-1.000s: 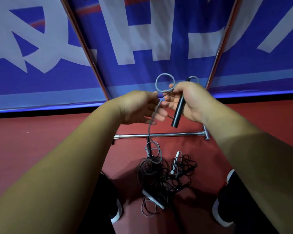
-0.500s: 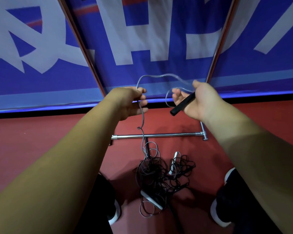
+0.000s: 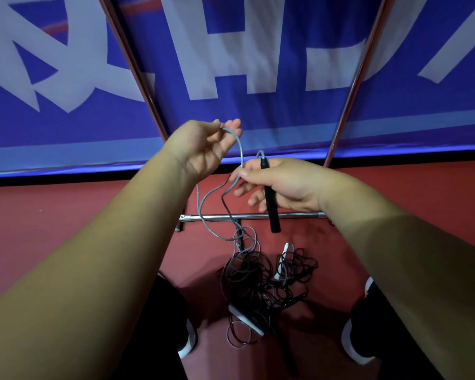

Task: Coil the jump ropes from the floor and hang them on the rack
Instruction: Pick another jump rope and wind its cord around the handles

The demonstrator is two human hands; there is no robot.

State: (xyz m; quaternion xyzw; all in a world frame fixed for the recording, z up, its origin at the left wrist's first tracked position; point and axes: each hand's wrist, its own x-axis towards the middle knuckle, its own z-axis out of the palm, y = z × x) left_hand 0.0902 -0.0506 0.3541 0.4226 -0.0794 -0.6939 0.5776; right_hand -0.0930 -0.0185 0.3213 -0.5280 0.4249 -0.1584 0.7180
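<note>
My left hand (image 3: 203, 152) sits up and to the left, thumb and fingertips pinching the thin grey jump rope cord (image 3: 241, 154), the other fingers loosely spread. My right hand (image 3: 285, 185), just beside it, curls round the slim black cylindrical handle (image 3: 270, 209) and nips the same cord under my thumb. The cord loops down to the tangled pile of dark ropes (image 3: 261, 281) on the red floor (image 3: 66, 215), just nearer than the chrome rack bar (image 3: 294, 215).

grey rope (image 3: 242, 152): looped, held aloft | rope tangle (image 3: 258, 281): floor heap | rack (image 3: 252, 215): chrome bar behind
</note>
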